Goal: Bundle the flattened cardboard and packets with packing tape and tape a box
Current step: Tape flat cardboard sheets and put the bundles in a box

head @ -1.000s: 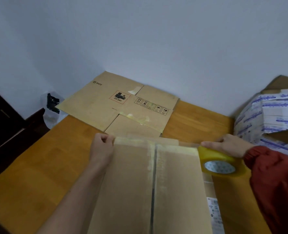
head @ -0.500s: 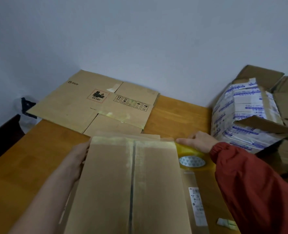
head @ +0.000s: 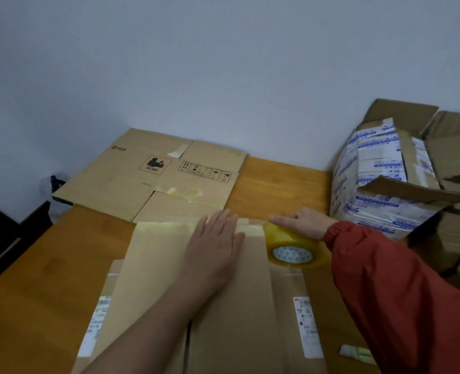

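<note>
Nearby, flattened PICO carton (head: pixel 153 174), packet-stuffed box (head: pixel 380 179).

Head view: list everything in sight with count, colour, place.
table: 1, orange-brown, under everything
cardboard stack: 1, brown, centre, under both hands
labels: 2, white, on the stack's left and right
tape roll: 1, clear yellowish, stack's far right corner
flat carton: 1, brown, far left by wall
open box: 1, brown, far right
packets: count unclear, white with blue print, in the open box
scrap: 1, pale, near right by the sleeve
plastic bag: 1, clear, beyond the table's left edge
left hand: 1, bare, flat on the stack's far edge
right hand: 1, red sleeve, holds the tape roll
</note>
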